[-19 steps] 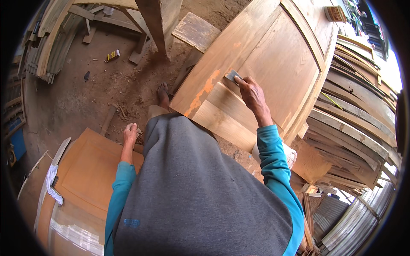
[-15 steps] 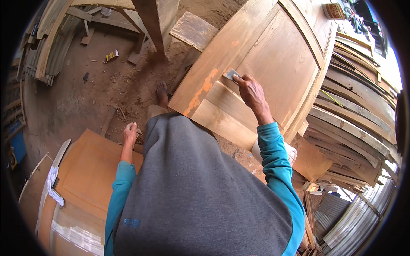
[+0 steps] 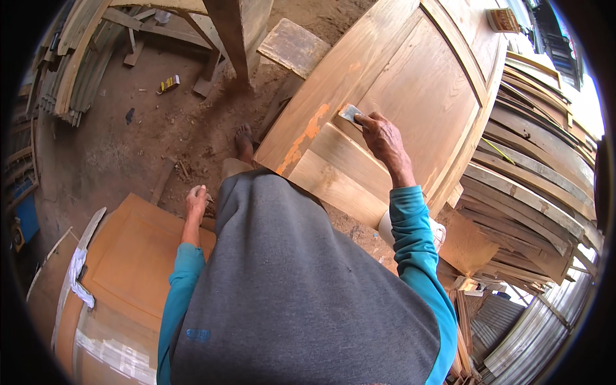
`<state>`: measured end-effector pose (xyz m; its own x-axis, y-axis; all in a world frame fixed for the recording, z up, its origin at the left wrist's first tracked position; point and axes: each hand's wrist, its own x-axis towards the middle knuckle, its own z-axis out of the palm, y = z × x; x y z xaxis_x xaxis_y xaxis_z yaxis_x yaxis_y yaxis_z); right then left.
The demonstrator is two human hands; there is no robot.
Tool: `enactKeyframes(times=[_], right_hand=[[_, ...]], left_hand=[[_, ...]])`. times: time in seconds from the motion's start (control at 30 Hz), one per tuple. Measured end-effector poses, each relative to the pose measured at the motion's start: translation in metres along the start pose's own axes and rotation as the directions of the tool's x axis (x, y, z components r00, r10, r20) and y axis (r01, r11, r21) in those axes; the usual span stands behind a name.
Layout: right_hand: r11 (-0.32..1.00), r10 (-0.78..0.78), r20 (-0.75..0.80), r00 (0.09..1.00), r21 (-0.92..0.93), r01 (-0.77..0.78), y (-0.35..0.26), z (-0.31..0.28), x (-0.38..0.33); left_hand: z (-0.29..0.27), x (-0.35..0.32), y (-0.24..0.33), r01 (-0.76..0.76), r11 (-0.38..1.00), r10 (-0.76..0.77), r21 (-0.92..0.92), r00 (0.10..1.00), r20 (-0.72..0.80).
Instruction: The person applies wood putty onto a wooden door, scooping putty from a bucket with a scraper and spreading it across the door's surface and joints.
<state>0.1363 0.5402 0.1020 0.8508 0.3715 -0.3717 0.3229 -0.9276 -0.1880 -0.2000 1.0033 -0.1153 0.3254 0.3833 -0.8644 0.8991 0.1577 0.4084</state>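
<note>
My right hand (image 3: 384, 142) grips a putty knife (image 3: 350, 113), its broad flat blade touching a wooden panel door (image 3: 410, 70) that lies in front of me. The blade sits at the joint between the frame and a recessed panel. Patches of orange filler (image 3: 308, 136) mark the door's left frame near its lower corner. Down at my left side, my left hand (image 3: 196, 200) is closed beside my knee; what its fingers hold, if anything, is hidden. Below that hand lies a brown panel door (image 3: 138, 260).
Stacked boards (image 3: 539, 173) rise along the right. A tub (image 3: 502, 20) stands on the door's far end, and a white bucket (image 3: 387, 230) is partly hidden by my right sleeve. A wooden post (image 3: 230, 38) and a small yellow box (image 3: 169, 84) are on the dirt floor side.
The putty knife and my right hand have shifted very slightly to the right along the door. My left hand stays where it was.
</note>
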Motion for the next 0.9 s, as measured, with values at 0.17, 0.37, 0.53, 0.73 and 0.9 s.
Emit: enactKeyframes(times=[0.17, 0.37, 0.53, 0.73, 0.9], right_hand=[[0.999, -0.047, -0.042, 0.998, 0.023, 0.048, 0.005, 0.012, 0.003], [0.997, -0.080, -0.035, 0.996, -0.020, 0.079, 0.000, 0.006, 0.005], [0.979, -0.051, 0.103, 0.993, -0.193, 0.070, -0.019, -0.023, 0.019], [0.998, 0.020, -0.149, 0.989, 0.065, -0.010, 0.003, -0.033, 0.027], [0.997, 0.000, -0.187, 0.982, 0.078, 0.015, 0.022, -0.018, 0.049]], left_hand=[[-0.001, 0.000, 0.003, 0.001, 1.000, -0.001, -0.029, 1.000, 0.006], [-0.003, 0.004, 0.007, 0.010, 1.000, -0.010, 0.012, 1.000, 0.029], [-0.007, 0.013, 0.005, -0.022, 0.998, 0.018, 0.058, 0.998, 0.068], [-0.003, 0.006, 0.017, -0.071, 0.996, 0.072, -0.048, 0.997, 0.022], [-0.007, 0.001, 0.009, 0.007, 1.000, -0.007, -0.022, 0.999, 0.034]])
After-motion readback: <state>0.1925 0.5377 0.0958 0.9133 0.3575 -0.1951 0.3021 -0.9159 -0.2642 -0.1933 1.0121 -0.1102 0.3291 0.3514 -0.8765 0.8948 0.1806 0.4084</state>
